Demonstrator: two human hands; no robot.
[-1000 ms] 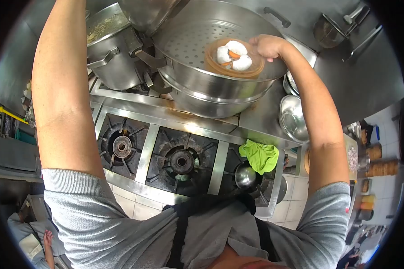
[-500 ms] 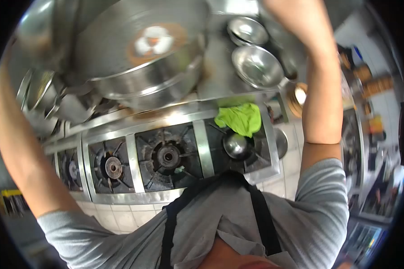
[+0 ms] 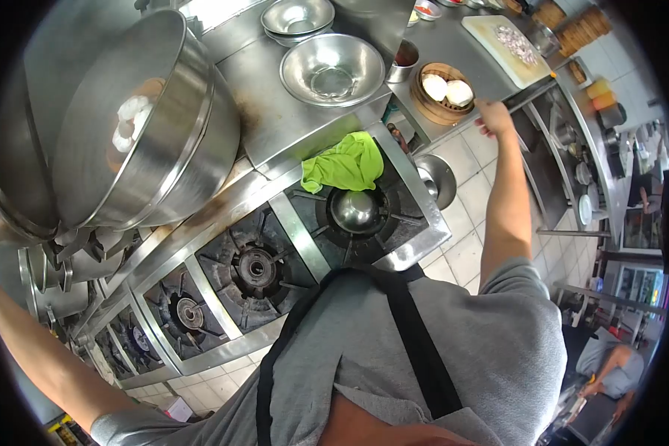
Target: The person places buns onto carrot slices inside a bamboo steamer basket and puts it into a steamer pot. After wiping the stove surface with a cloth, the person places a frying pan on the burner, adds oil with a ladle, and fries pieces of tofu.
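My right hand (image 3: 493, 120) is empty, its fingers slightly bent and apart, just beside the rim of a round bamboo basket (image 3: 436, 113). Two white buns (image 3: 458, 94) sit in that basket, which stands at a steel counter's edge. At the left, a big steel steamer pot (image 3: 189, 141) holds another bamboo basket (image 3: 156, 88) with several white split buns (image 3: 132, 119). A large steel lid (image 3: 11, 141) is tilted up beside the pot. My left forearm runs off the left edge, and the hand itself is out of view.
Steel bowls (image 3: 332, 70) stand between the steamer and a metal cup (image 3: 404, 63). A green cloth (image 3: 346, 163) hangs over the stove by a ladle-like round pan (image 3: 355, 211). Behind the basket lies a cutting board (image 3: 490, 46) with chopped food. Another person (image 3: 613, 368) is at lower right.
The view has swung right. My right hand has left the basket in the steamer and moved right to the basket on the counter. The steamer now appears farther left.
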